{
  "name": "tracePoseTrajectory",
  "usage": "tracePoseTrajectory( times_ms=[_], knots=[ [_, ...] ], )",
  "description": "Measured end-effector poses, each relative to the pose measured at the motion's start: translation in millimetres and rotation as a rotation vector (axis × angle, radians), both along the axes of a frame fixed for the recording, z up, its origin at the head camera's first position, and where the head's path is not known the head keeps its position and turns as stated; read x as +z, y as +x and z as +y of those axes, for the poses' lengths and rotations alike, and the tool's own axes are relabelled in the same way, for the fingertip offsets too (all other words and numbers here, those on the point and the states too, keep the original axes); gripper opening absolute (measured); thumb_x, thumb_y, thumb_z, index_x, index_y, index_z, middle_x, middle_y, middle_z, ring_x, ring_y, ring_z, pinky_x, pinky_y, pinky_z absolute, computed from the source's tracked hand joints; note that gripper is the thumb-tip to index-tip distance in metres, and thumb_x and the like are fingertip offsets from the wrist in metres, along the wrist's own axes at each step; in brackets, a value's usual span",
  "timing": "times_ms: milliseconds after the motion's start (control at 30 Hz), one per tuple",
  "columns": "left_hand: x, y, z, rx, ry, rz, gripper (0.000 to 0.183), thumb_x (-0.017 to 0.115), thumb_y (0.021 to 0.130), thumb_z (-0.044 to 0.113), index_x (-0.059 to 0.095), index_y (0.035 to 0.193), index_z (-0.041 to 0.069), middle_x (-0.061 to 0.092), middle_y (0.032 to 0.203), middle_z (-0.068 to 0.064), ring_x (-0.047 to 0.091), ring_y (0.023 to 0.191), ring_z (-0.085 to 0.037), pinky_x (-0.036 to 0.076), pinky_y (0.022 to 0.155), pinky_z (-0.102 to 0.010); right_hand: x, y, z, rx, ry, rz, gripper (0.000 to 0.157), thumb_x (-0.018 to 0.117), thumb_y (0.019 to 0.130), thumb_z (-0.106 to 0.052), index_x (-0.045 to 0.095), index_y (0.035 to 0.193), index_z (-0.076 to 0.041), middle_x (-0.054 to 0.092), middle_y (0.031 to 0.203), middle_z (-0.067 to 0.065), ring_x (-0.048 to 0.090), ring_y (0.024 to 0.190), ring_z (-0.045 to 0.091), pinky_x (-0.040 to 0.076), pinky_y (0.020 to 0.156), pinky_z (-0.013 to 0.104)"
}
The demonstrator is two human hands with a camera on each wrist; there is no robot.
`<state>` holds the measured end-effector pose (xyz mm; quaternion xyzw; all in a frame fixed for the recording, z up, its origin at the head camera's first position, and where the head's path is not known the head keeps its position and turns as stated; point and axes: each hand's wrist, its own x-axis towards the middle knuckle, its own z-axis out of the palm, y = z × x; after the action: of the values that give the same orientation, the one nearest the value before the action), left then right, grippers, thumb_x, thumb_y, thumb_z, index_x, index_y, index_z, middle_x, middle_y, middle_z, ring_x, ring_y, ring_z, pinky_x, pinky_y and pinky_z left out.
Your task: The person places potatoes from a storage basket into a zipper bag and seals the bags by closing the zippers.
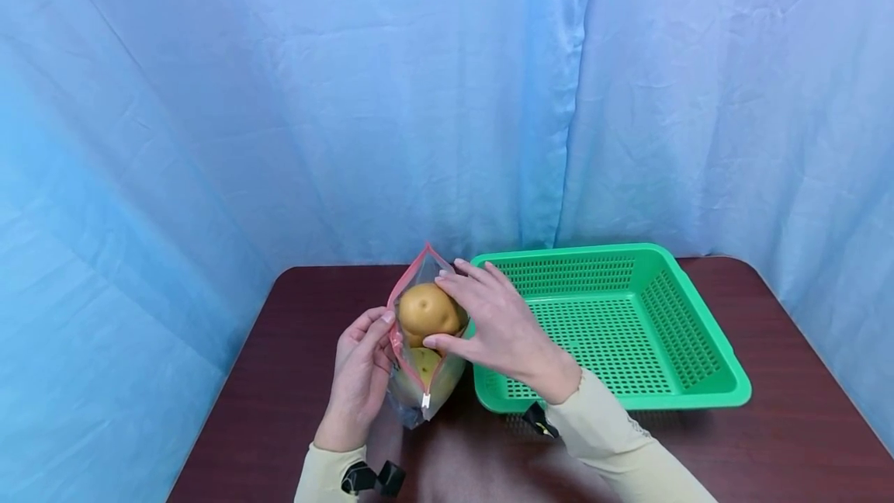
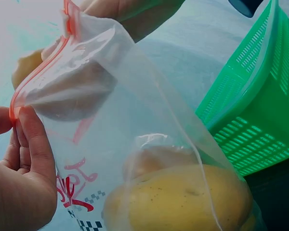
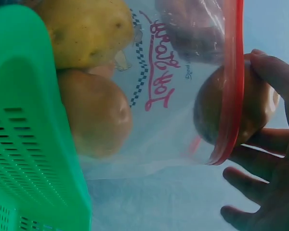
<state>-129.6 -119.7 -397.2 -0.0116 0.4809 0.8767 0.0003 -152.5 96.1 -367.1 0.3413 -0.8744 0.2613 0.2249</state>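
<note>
A clear zip bag (image 1: 447, 398) with a red-edged mouth stands upright and open in the middle of the table. My left hand (image 1: 359, 379) pinches the left side of its rim between thumb and fingers. A round golden-brown pear (image 1: 426, 309) sits in the mouth, partly inside and partly out. My right hand (image 1: 499, 328) holds this pear from the right, thumb on one side and fingers on the other. Lower in the bag lie a yellow, speckled potato-like piece (image 2: 178, 197) and another round brown piece (image 3: 96, 115).
Just right of the bag is a green plastic basket (image 1: 705, 390) with slotted walls; no contents show in it. Both rest on a dark reddish-brown table (image 1: 279, 379). Light blue curtains (image 1: 419, 99) hang behind and at the sides.
</note>
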Motion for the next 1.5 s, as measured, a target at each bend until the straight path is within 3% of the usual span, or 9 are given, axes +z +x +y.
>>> tracePoseTrajectory(
  times_ms=[200,400,633,733,833,1100,1233,1367,1500],
  knots=[
    [0.3,0.3,0,0.012,0.002,-0.002,0.013,0.058,0.103,0.002,0.067,0.096,0.008,0.063,0.082,-0.001,0.061,0.068,-0.008,0.054,0.063,-0.019,-4.4,3.2,1,-0.054,0.07,-0.088,0.081,0.077,0.086,-0.06,0.06,0.144,-0.007,0.05,0.156,0.012,0.036,0.149,0.037,0.027,0.118,0.064],
    [1.4,1.8,-2,0.029,-0.005,0.003,0.015,0.057,0.103,0.001,0.068,0.095,0.008,0.063,0.08,-0.001,0.061,0.068,-0.008,0.055,0.064,-0.019,-12.8,12.3,10,-0.165,-0.132,-0.28,0.076,0.072,0.094,-0.053,0.051,0.151,-0.008,0.048,0.157,0.012,0.044,0.144,0.035,0.039,0.113,0.059],
    [5.1,4.3,-3,0.064,-0.002,0.033,0.015,0.058,0.102,0.0,0.068,0.094,0.007,0.063,0.081,-0.001,0.061,0.067,-0.009,0.055,0.065,-0.019,-20.8,14.6,10,-0.217,-0.341,-0.512,0.046,0.065,0.1,-0.042,0.069,0.134,-0.01,0.077,0.107,0.003,0.074,0.088,0.017,0.059,0.073,0.037],
    [6.9,6.0,-1,0.069,-0.014,0.062,0.016,0.058,0.102,-0.001,0.069,0.094,0.007,0.064,0.08,-0.002,0.062,0.066,-0.009,0.055,0.065,-0.02,-19.0,11.2,6,-0.2,-0.38,-0.528,0.03,0.062,0.101,-0.031,0.078,0.119,-0.014,0.065,0.067,-0.008,0.057,0.054,0.008,0.044,0.05,0.027],
    [8.7,9.0,3,0.07,-0.025,0.09,0.015,0.059,0.102,-0.001,0.068,0.094,0.008,0.064,0.08,-0.002,0.062,0.067,-0.01,0.056,0.065,-0.02,-17.3,6.0,3,-0.171,-0.375,-0.478,0.025,0.06,0.101,-0.023,0.081,0.108,-0.015,0.04,0.049,-0.009,0.033,0.04,0.009,0.025,0.042,0.026],
    [8.8,19.3,3,0.011,-0.088,0.125,0.01,0.061,0.1,-0.001,0.066,0.096,0.006,0.066,0.08,-0.002,0.065,0.07,-0.009,0.056,0.067,-0.021,-18.7,-2.2,5,-0.12,-0.394,-0.488,0.025,0.06,0.103,-0.02,0.079,0.115,-0.01,0.054,0.057,-0.004,0.03,0.042,0.006,0.026,0.042,0.025],
    [6.7,17.1,-4,-0.03,-0.211,0.127,0.009,0.062,0.102,0.004,0.068,0.097,0.007,0.068,0.081,-0.003,0.066,0.07,-0.01,0.059,0.069,-0.025,-22.2,-2.0,7,-0.113,-0.437,-0.559,0.027,0.059,0.105,-0.024,0.078,0.117,-0.01,0.075,0.081,0.002,0.038,0.048,0.01,0.029,0.045,0.025],
    [5.8,7.3,-15,0.016,-0.298,0.096,0.011,0.062,0.103,0.009,0.07,0.096,0.008,0.069,0.085,-0.003,0.066,0.073,-0.011,0.059,0.069,-0.026,-28.3,2.1,9,-0.091,-0.473,-0.593,0.035,0.058,0.107,-0.036,0.076,0.122,-0.011,0.079,0.105,0.004,0.068,0.076,0.016,0.049,0.064,0.028],
    [7.1,-7.7,-25,0.083,-0.33,0.095,0.012,0.061,0.104,0.01,0.07,0.098,0.004,0.068,0.085,-0.004,0.064,0.073,-0.011,0.057,0.066,-0.024,-36.4,9.1,13,-0.095,-0.497,-0.584,0.042,0.057,0.106,-0.045,0.073,0.129,-0.013,0.077,0.113,0.003,0.073,0.101,0.018,0.056,0.082,0.036]
  ],
)
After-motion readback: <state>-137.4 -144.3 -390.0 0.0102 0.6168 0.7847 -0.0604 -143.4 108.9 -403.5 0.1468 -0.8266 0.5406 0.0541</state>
